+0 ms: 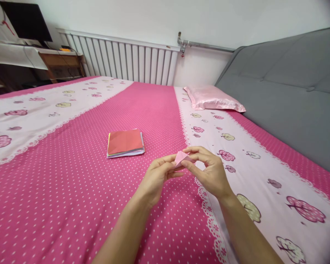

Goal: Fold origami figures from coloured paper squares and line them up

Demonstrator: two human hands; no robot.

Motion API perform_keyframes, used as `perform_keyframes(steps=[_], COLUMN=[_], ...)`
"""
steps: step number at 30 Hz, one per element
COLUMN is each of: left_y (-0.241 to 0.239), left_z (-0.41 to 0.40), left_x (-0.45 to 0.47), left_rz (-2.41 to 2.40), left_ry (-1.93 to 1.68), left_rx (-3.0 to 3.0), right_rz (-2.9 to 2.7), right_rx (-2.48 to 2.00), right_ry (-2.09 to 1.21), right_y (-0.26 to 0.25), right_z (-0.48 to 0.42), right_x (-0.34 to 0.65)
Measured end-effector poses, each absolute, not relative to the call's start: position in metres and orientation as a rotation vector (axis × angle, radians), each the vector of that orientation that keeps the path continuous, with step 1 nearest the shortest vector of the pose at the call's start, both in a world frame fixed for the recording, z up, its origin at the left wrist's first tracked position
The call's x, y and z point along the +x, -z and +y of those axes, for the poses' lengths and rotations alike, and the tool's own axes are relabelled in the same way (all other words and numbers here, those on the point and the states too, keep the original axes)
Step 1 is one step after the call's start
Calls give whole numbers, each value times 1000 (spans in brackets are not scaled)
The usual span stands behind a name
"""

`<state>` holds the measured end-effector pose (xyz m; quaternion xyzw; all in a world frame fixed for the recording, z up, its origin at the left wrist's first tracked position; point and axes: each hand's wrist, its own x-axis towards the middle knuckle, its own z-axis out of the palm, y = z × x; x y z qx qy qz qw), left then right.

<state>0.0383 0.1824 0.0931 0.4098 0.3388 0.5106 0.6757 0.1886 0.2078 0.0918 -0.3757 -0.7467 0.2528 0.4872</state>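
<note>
Between my two hands is a small piece of folded pink paper (180, 157), with creased, pointed faces. My left hand (160, 172) pinches its left side between thumb and fingers. On the opposite side, my right hand (209, 168) grips it with the thumb in front and the fingers curled behind. Parts of the paper are hidden by my fingertips. Both hands are raised above the bed. Beyond them to the left lies a stack of coloured paper (125, 142), a red sheet on top and yellow, white and purplish edges showing below.
A pink dotted bedspread (154, 102) with pale tree-print bands covers the bed. At the far right, a pink pillow (213, 98) rests by the grey headboard (286, 80). A white radiator (121, 57) lines the wall. A desk (59, 60) with a black monitor (27, 22) stands far left.
</note>
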Motion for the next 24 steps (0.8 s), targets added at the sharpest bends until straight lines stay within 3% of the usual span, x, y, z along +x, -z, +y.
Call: perform_keyframes(steps=[9, 24], left_y=[-92, -93], left_z=[183, 181], left_x=[35, 40], left_rz=[670, 699], left_ry=[-1095, -1063], left_rx=[990, 1197], right_rz=[-1700, -1687], right_rx=[-1005, -1085], right_ry=[-775, -703], right_y=[-95, -98], right_z=[205, 200], right_x=[188, 189])
